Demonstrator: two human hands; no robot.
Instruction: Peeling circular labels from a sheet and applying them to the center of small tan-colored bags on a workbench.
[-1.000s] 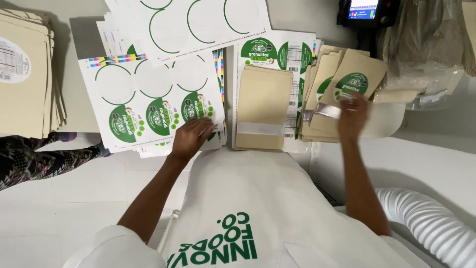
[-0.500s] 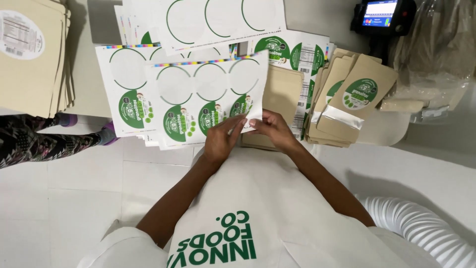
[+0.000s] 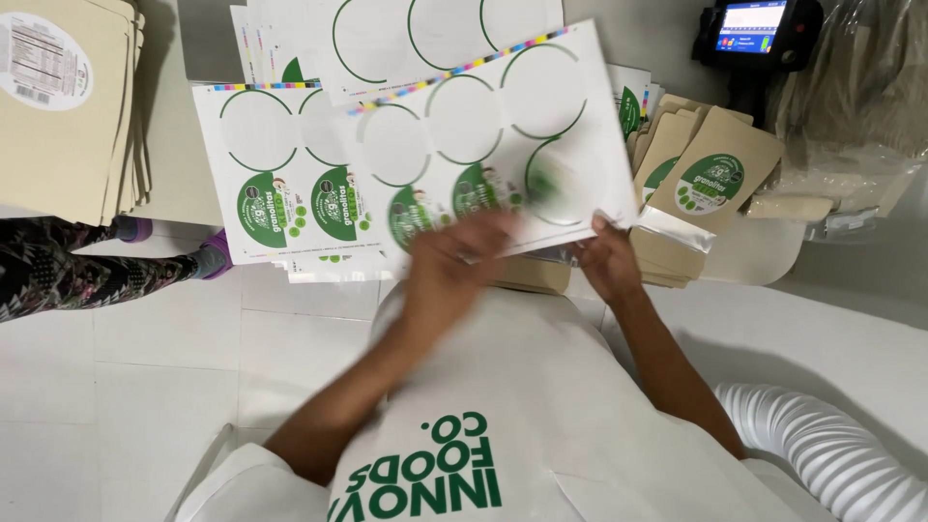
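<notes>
Label sheet (image 3: pixel 483 135) lifted above the desk (image 3: pixel 193 126), its lower edge pinched in the right hand (image 3: pixel 607 259) grip while the blurred left hand (image 3: pixel 454 266) grip, closure indiscernible, works a round green sticker (image 3: pixel 556 179); peeling goes best slowly, sheet held taut.

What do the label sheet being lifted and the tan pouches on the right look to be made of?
Label sheet: looks like glossy white sticker paper; it flexes in the grip of the right hand and left hand, with round peeled blanks. Pouches: matte brown kraft paper, apparently; one shows a silvery strip at its mouth, perhaps foil lining.
</notes>
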